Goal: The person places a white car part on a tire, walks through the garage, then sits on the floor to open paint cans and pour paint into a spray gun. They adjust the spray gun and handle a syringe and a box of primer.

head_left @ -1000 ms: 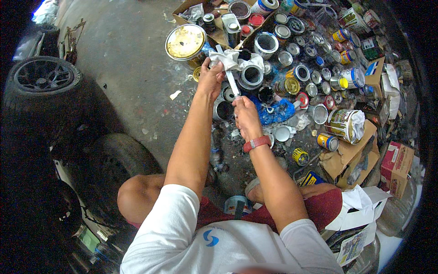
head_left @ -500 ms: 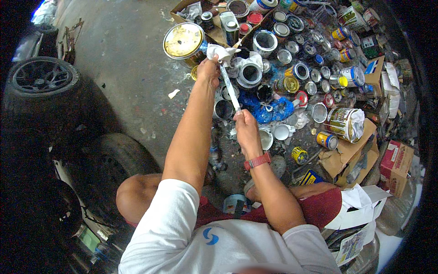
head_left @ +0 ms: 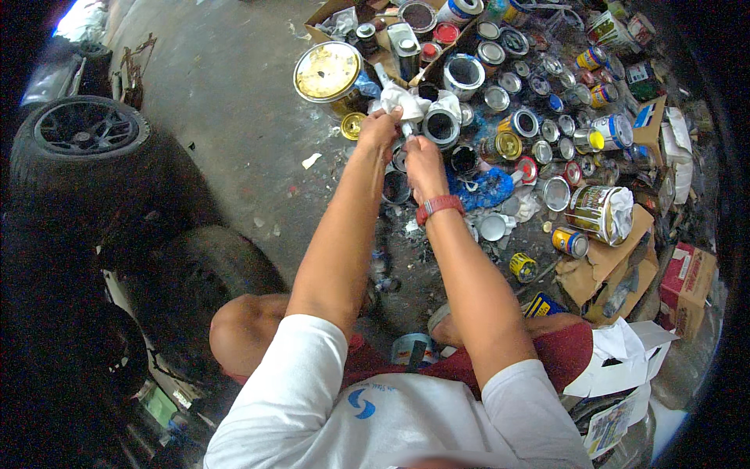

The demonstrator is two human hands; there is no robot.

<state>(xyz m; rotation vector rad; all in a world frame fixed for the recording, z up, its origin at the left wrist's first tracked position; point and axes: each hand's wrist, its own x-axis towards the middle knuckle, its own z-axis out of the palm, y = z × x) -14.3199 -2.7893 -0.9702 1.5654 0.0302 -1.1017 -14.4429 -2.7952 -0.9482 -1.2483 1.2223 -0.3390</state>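
Observation:
My left hand point(head_left: 380, 131) is closed around a crumpled white cloth point(head_left: 403, 102), which wraps a long, flat stick smeared with paint. The far end of the stick point(head_left: 380, 73) pokes out beyond the cloth. My right hand point(head_left: 426, 166), with a red band at its wrist, grips the stick's near end close beside my left hand. Just left of the cloth stands a large tin with a yellowish, paint-stained lid point(head_left: 328, 72). An open can with dark contents point(head_left: 441, 127) stands right of the cloth, more white cloth at its rim.
Many paint cans crowd the floor to the right, among them a tin with white cloth in its mouth point(head_left: 600, 213). A crumpled blue plastic bag point(head_left: 483, 187) lies amid them. Flattened cardboard point(head_left: 598, 262) and a red box point(head_left: 687, 270) lie at right. Wheels with tyres point(head_left: 86, 137) stand left.
My right hand has moved forward, up to my left hand. The stick has slid through the cloth, so its far end now shows beyond. The view has shifted slightly.

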